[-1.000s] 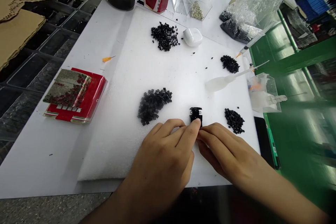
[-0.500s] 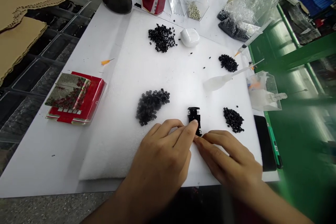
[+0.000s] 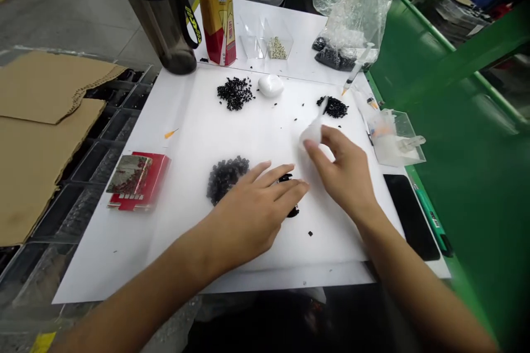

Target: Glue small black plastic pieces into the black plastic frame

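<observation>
My right hand [image 3: 350, 171] has thumb and fingers closed round a white squeeze bulb [image 3: 310, 133], its thin tip pointing away towards a pile of small black pieces [image 3: 335, 107]. My left hand [image 3: 252, 212] lies with fingers stretched over a black slotted part [image 3: 293, 213], which they mostly cover. Whether they press on it I cannot tell. Just left of these fingers is a heap of black square pieces [image 3: 226, 174], partly hidden by the hand. One small black square [image 3: 310, 233] lies alone on the white foam sheet [image 3: 256, 135], nearer to me.
Farther back are loose black bits [image 3: 235, 94], a white rounded case [image 3: 270, 86], a drink bottle [image 3: 217, 16] and a dark tumbler [image 3: 159, 27]. A syringe [image 3: 355, 73], a clear box [image 3: 397, 140] and a phone [image 3: 411, 215] line the right. A red box [image 3: 159, 176] sits left.
My right hand has left the black part and taken hold of the squeeze bulb, whose tip has swung away from me. My left fingers have spread. The camera view has shifted, showing more background.
</observation>
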Tool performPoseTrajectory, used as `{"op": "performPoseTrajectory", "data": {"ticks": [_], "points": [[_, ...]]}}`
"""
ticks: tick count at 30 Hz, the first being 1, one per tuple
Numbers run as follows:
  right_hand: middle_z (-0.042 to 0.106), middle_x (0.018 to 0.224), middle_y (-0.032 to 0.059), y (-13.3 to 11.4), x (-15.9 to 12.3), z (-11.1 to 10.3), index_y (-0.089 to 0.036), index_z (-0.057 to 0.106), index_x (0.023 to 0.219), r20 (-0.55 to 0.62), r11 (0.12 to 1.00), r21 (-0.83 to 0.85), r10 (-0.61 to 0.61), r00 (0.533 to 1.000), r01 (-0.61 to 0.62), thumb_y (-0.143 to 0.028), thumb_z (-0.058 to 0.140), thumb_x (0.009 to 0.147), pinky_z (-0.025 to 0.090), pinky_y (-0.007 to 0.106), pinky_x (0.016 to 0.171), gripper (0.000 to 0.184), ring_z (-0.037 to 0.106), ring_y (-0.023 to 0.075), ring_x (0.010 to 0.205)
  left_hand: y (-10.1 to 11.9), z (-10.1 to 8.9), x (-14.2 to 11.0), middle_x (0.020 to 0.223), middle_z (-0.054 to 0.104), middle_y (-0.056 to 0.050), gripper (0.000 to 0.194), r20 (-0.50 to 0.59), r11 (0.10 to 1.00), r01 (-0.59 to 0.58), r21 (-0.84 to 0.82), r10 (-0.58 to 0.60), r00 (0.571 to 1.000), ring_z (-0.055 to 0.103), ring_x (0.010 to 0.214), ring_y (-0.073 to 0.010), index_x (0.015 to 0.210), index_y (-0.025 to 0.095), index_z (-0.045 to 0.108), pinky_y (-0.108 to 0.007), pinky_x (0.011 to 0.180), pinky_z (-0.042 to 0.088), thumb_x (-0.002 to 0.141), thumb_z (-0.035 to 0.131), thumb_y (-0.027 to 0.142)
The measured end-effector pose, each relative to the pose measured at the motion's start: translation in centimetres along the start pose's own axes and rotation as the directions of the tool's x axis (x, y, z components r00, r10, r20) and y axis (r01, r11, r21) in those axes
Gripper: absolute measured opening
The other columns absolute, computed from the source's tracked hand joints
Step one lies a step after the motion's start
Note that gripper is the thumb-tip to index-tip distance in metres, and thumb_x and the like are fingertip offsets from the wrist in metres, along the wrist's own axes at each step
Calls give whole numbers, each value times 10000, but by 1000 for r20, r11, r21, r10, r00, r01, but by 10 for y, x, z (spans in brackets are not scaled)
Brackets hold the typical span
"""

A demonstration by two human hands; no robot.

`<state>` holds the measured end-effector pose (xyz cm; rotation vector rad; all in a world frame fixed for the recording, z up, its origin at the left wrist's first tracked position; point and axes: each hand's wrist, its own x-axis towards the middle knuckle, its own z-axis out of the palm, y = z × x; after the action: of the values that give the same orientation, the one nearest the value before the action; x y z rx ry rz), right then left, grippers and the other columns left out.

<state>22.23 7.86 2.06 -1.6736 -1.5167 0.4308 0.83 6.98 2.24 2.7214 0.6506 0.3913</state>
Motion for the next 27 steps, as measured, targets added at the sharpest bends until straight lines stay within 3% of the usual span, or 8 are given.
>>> {"op": "performPoseTrajectory", "data": {"ticks": [3, 5, 7, 9, 12, 15, 19, 27], "points": [[699, 1006, 51, -9, -22, -14, -241, 693, 1221, -199, 962, 269, 102, 975, -45, -456, 608, 1001, 591, 398, 779, 320, 690, 210, 838, -7, -1, 0, 1415, 623, -52, 529, 12, 1000, -16, 17, 15, 1000, 383, 1494, -221, 1459, 134, 454, -464, 1279, 315, 942, 471, 26], [598, 736, 3, -11, -41, -26, -224, 738, 1033, -263, 882, 458, 251, 932, -108, -483, 633, 991, 499, 304, 549, 283, 563, 141, 572, -6, 1, -6, 1395, 633, -80, 508, -54, 997, -15, 76, 19, 998, 467, 1432, -238, 1449, 110, 478, -457, 1240, 387, 951, 482, 12], [450, 606, -44, -9, -57, -34, -194, 683, 822, -264, 768, 614, 417, 869, -182, -450, 730, 927, 360, 245, 454, 281, 403, 86, 468, 0, 4, -14, 1332, 661, -119, 476, -140, 986, 11, 169, 13, 990, 574, 1305, -277, 1426, 74, 514, -480, 1144, 493, 953, 520, 12], [440, 613, -59, -5, -67, -38, -191, 593, 761, -226, 636, 739, 546, 807, -223, -352, 821, 834, 342, 219, 451, 289, 368, 68, 473, 10, 9, -21, 1232, 697, -142, 425, -222, 965, 58, 257, 0, 975, 643, 1155, -300, 1370, 48, 572, -506, 1020, 571, 945, 593, 36], [421, 562, -65, -2, -72, -36, -206, 482, 685, -139, 523, 818, 585, 799, -240, -291, 854, 736, 394, 218, 470, 385, 402, 91, 504, 26, 17, -28, 1158, 727, -150, 350, -322, 946, 151, 288, -53, 945, 676, 1053, -309, 1281, 40, 645, -517, 914, 614, 933, 673, 77], [380, 521, -56, -5, -71, -28, -203, 428, 608, -126, 555, 791, 561, 818, -259, -363, 860, 724, 402, 221, 453, 475, 395, 97, 501, 37, 24, -28, 1224, 730, -135, 358, -379, 955, 219, 201, -130, 916, 678, 1101, -304, 1291, 67, 658, -492, 926, 630, 934, 692, 82], [419, 602, -47, -13, -74, -17, -199, 504, 642, -219, 631, 696, 641, 736, -342, -447, 888, 739, 464, 241, 455, 467, 420, 96, 521, 40, 28, -26, 1242, 735, -120, 322, -437, 965, 245, 90, -183, 881, 677, 1119, -286, 1225, 82, 704, -456, 932, 640, 906, 711, 34], [308, 588, -58, -15, -81, -8, -204, 467, 611, -216, 653, 647, 652, 727, -393, -391, 900, 742, 343, 238, 399, 489, 307, 83, 496, 41, 27, -21, 1169, 758, -123, 237, -457, 961, 276, 0, -245, 855, 688, 1131, -238, 1141, 64, 735, -409, 994, 621, 910, 713, 18]]}}
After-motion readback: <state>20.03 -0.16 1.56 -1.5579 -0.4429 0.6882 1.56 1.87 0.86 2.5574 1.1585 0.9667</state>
